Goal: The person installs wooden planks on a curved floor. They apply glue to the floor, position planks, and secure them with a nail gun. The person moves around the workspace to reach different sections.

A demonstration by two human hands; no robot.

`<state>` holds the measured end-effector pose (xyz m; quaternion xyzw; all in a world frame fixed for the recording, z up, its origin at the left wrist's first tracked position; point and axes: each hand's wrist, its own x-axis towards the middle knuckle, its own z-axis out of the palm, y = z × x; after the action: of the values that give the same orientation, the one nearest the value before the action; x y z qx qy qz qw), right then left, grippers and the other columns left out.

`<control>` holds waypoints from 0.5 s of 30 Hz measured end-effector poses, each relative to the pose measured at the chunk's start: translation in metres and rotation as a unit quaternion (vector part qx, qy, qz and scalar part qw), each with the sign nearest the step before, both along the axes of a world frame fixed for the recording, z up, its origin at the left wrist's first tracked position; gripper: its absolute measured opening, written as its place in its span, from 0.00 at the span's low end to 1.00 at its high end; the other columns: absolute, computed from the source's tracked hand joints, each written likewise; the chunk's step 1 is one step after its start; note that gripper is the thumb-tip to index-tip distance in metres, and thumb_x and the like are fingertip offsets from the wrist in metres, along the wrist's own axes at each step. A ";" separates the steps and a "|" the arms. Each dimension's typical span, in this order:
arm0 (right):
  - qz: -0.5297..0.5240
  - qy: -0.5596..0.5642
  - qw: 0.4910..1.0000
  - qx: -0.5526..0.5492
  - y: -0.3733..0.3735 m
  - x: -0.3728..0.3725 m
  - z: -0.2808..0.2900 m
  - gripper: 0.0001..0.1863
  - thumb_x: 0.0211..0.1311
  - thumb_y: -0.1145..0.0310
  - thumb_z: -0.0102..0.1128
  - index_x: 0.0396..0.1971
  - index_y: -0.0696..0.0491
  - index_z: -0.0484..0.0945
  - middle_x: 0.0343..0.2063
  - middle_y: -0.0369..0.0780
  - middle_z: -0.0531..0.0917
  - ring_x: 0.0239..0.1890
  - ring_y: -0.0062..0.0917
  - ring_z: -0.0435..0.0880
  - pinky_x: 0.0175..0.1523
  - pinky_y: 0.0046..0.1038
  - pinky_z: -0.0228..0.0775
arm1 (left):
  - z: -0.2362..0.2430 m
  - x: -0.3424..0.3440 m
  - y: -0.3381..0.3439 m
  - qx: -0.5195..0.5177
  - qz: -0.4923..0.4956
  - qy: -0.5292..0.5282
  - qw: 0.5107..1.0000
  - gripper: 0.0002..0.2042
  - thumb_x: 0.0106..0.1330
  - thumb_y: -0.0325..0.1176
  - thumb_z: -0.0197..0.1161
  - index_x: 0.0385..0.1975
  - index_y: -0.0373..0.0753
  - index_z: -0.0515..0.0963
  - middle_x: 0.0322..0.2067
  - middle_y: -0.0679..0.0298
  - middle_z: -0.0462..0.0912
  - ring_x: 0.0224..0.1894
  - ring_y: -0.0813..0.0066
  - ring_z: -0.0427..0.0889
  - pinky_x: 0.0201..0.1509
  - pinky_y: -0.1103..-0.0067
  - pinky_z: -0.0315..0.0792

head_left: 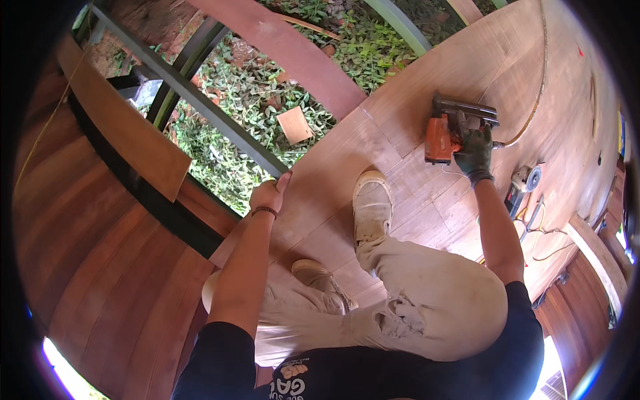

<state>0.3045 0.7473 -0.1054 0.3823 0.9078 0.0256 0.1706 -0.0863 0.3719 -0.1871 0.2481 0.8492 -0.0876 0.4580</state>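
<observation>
My right hand [475, 155], in a dark glove, is wrapped round the handle of an orange and black nail gun [437, 141]. The tool rests on or just over the wooden plank floor [417, 177], and a thin air hose [535, 100] runs from its handle toward the upper right. At the floor's left edge, my bare left hand [267, 196] grips the outermost floorboard [291, 212]. Its thumb lies along the top, while the other fingers are mostly hidden. Close beyond that hand, a dark metal beam [200, 100] meets the floor edge.
Left of the floor edge, open framing drops to leafy ground [233, 80] with a small wood offcut [295, 125]. A reddish plank [293, 57] spans the gap, and a loose board [127, 123] lies farther left. An angle grinder [525, 183] and cords lie near my right forearm.
</observation>
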 end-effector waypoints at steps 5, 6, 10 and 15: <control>0.130 -0.033 0.989 -0.070 -0.011 -0.015 0.045 0.32 0.63 0.59 0.55 0.69 0.42 0.73 0.28 0.37 0.85 0.40 0.29 0.85 0.72 0.43 0.59 | 0.001 0.000 -0.006 -0.006 0.001 0.011 1.000 0.45 0.67 0.79 0.36 0.45 0.41 0.87 0.41 0.50 0.89 0.47 0.50 0.87 0.51 0.59 0.79; 0.144 -0.051 0.983 -0.097 -0.015 -0.023 0.054 0.30 0.62 0.58 0.57 0.66 0.41 0.77 0.27 0.37 0.85 0.38 0.30 0.85 0.71 0.41 0.61 | 0.002 0.001 -0.005 0.000 0.007 0.009 1.000 0.45 0.67 0.79 0.36 0.46 0.42 0.87 0.42 0.51 0.89 0.47 0.51 0.87 0.51 0.59 0.79; 0.189 -0.089 0.962 -0.174 -0.035 -0.070 0.084 0.30 0.58 0.54 0.61 0.64 0.37 0.79 0.28 0.37 0.87 0.37 0.31 0.86 0.66 0.40 0.68 | 0.010 0.002 -0.003 0.032 0.023 0.008 0.999 0.41 0.69 0.76 0.40 0.46 0.44 0.87 0.42 0.52 0.89 0.48 0.52 0.87 0.52 0.60 0.79; 0.205 -0.074 0.946 -0.241 -0.039 -0.146 0.097 0.25 0.59 0.52 0.63 0.59 0.36 0.83 0.38 0.39 0.90 0.42 0.34 0.88 0.55 0.37 0.78 | 0.020 -0.001 -0.004 0.030 0.032 0.004 0.999 0.39 0.67 0.77 0.43 0.45 0.47 0.87 0.41 0.55 0.90 0.46 0.54 0.88 0.49 0.61 0.80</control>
<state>0.1584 0.7080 -0.0082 0.1326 0.9305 -0.1312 0.3152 -0.0872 0.3680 -0.1667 0.2340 0.8610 -0.0482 0.4491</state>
